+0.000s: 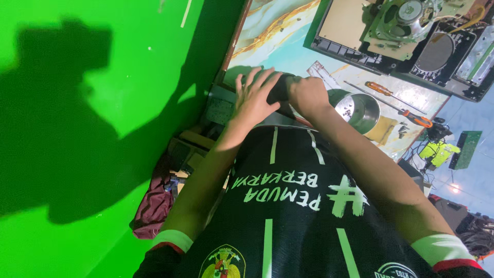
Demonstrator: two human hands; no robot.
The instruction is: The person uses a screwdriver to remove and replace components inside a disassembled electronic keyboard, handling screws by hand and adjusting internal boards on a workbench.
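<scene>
While the left hand point(253, 98) lies flat with fingers spread over a dark object point(280, 88) at the table's point(288, 51) near edge, the right hand point(307, 94) is curled around its other end. Just right sit a metal bowl point(360, 110) and two orange-handled screwdrivers point(391, 93).

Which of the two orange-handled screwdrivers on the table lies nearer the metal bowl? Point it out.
The orange-handled screwdriver whose handle lies at the table's edge: its thin shaft runs just above the round metal bowl. The other screwdriver lies farther off, toward the opened electronics.

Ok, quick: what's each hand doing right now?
Left hand: open, fingers spread flat over a dark object.
Right hand: closed around the same dark object.
</scene>
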